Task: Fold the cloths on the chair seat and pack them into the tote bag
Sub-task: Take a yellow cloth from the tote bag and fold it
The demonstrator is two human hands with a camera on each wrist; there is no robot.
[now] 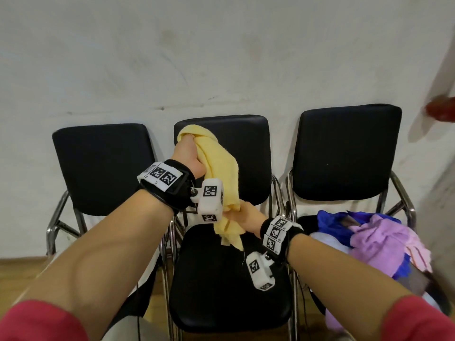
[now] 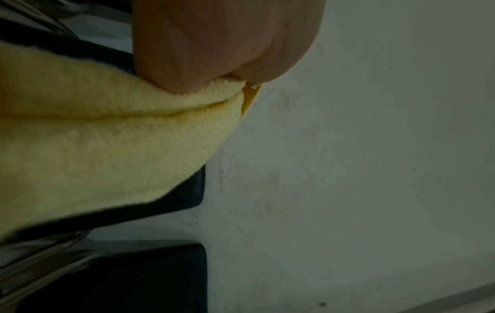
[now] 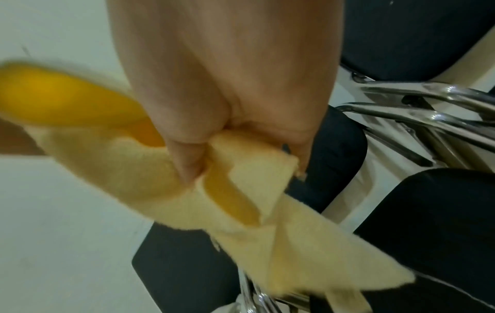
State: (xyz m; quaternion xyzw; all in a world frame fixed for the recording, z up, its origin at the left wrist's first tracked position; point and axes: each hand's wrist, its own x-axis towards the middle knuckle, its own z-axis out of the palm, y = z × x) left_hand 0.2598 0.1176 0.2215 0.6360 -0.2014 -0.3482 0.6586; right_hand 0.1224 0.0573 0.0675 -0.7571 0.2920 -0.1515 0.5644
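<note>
Yellow cloth (image 1: 219, 166) hung bunched between my left hand (image 1: 188, 156) and right hand (image 1: 242, 217), both gripping it, so I needed to find its corners and stretch it flat above the chair seat (image 1: 221, 291).

The left hand (image 1: 188, 153) buries its fingers in the yellow cloth (image 1: 221, 168). The cloth pile (image 1: 384, 242) on the right chair runs off the frame edge, perhaps hiding a bag. A red object (image 1: 440, 110) blurs at the far right.
</note>
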